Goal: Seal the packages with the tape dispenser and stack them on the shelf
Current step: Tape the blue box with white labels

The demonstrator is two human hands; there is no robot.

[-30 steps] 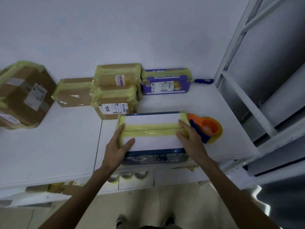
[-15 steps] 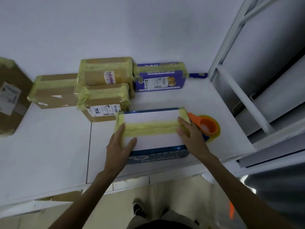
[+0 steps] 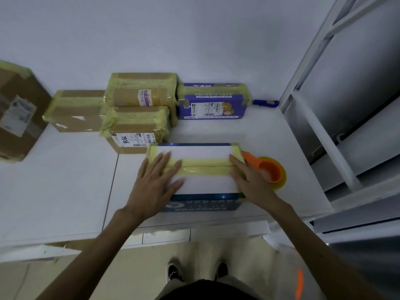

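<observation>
1. Centre of frame: you are pressing the white-and-blue package (image 3: 205, 184) down on the white table (image 3: 54, 191). One yellow tape band (image 3: 205, 166) is running across its top.
2. Your left hand (image 3: 155, 182) is lying spread, fingers straight, on the package's left end. Your right hand (image 3: 253, 182) is lying flat, fingers together, on its right end.
3. One orange tape dispenser (image 3: 271, 171) is sitting just right of the package, partly hidden behind your right hand.
4. Upper centre: three yellow-taped brown cartons are clustering together: the near carton (image 3: 134, 128), just beside the package's far left corner; the rear carton (image 3: 142, 94); the left carton (image 3: 75, 111).
5. One purple package (image 3: 213, 105) is standing against the wall, right of the rear carton.
6. Left edge: a fourth, larger carton (image 3: 15, 118) is being cut off by the frame.
7. Right edge: the shelf frame (image 3: 320, 135) is rising beside the table.
</observation>
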